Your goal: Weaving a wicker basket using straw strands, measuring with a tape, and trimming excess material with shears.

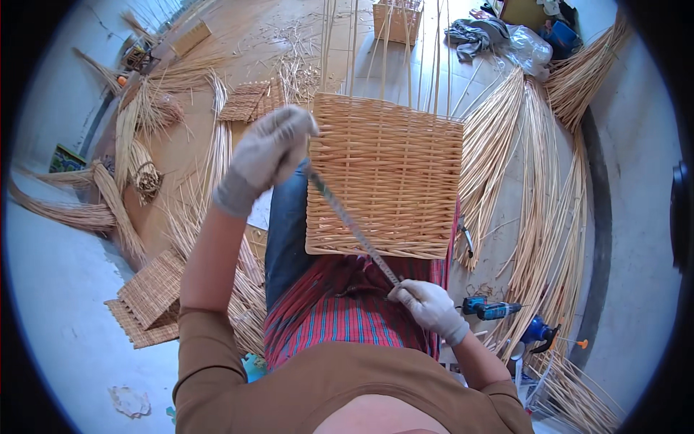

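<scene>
A woven wicker basket side (383,177) rests over my lap, with long upright stakes (437,58) rising from its far edge. My gloved left hand (271,148) is closed at its upper left edge, fingertips curled by the weave; what they hold is hidden. In my gloved right hand (432,311), near the basket's lower edge, is one end of a narrow grey metal strip (354,228). The strip slants across the weave up to the left edge, its greenish far end just below my left hand.
Long bundles of peeled canes (535,195) lie on the right, near a blue power drill (491,309) and a blue bottle (536,330). Woven panels (153,289) and more cane bundles are on the left. Another basket (397,23) stands far ahead; cloth (477,36) lies beyond.
</scene>
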The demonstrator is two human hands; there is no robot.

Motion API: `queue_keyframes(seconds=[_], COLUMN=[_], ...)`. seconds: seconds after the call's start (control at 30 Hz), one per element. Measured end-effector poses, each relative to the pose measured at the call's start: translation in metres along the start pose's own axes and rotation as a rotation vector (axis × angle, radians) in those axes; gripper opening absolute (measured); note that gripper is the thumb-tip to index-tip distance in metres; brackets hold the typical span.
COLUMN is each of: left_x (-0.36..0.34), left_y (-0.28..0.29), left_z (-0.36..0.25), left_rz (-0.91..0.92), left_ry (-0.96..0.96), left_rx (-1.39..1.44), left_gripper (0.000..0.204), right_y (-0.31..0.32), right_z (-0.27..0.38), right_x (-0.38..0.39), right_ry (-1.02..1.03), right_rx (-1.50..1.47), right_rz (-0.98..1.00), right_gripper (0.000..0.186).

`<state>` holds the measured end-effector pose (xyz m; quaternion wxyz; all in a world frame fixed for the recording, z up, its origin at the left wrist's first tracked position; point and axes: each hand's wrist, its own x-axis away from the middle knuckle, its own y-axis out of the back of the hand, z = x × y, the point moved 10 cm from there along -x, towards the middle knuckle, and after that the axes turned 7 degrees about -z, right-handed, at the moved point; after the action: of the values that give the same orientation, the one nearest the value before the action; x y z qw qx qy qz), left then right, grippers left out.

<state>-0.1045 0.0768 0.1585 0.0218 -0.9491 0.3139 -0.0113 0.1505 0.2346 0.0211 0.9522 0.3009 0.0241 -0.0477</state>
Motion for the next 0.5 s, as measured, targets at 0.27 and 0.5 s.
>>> queue_keyframes(seconds=[0.27, 0.5], left_x=[-0.07, -0.094], left_y=[0.054, 0.048], left_z=[0.04, 0.05], left_rz=[-0.365, -0.222], left_ry=[-0.224, -0.214], left_rx=[-0.359, -0.474], left_gripper=[0.036, 0.043], right_y=[-0.074, -0.097], right_z=[0.01, -0.008], right_x=[-0.024, -0.02], right_ry=[-0.43, -0.578], right_rx=[-1.017, -1.084], right_rz=[0.353, 0.19], right_gripper=[0.042, 0.039])
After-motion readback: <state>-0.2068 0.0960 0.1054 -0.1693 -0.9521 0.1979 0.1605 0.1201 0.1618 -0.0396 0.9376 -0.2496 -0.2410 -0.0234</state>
